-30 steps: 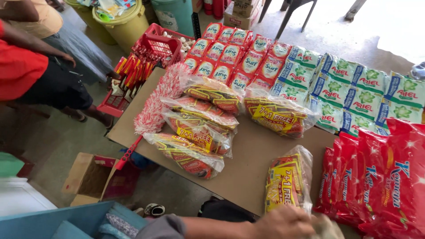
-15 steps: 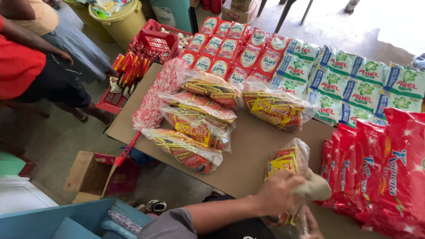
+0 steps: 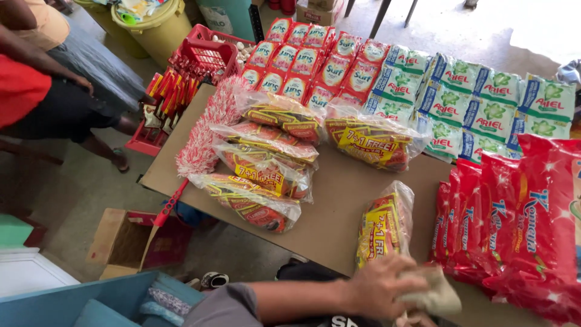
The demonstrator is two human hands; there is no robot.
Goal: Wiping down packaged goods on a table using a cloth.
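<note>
Head view: at the near edge of the brown table (image 3: 339,206), a left hand (image 3: 378,287) on a grey-sleeved arm is seen reaching across from the left, its grip closed over a beige cloth (image 3: 433,293) bunched against the table. Only a sliver of a second hand (image 3: 414,319) is shown beneath it at the bottom of the frame, and whether its grip is wide or narrow cannot be told. Just beyond the cloth, a clear bag of yellow and red sachets (image 3: 384,227) is laid near the same edge, touching or nearly touching the fingers. To the right, red detergent packets (image 3: 514,224) are stacked along the near right corner. Toward the middle of the table, several clear bags of red and yellow sachets (image 3: 266,163) are piled together, with a red-and-white strip of small packets (image 3: 203,133) beside them at the left edge. Along the far edge, rows of red and blue detergent sachets (image 3: 315,57) and green and white detergent sachets (image 3: 478,100) are set out. Past the far left corner, a red plastic crate (image 3: 203,54) is seen, and on the floor below the left edge an open cardboard box (image 3: 124,242).
</note>
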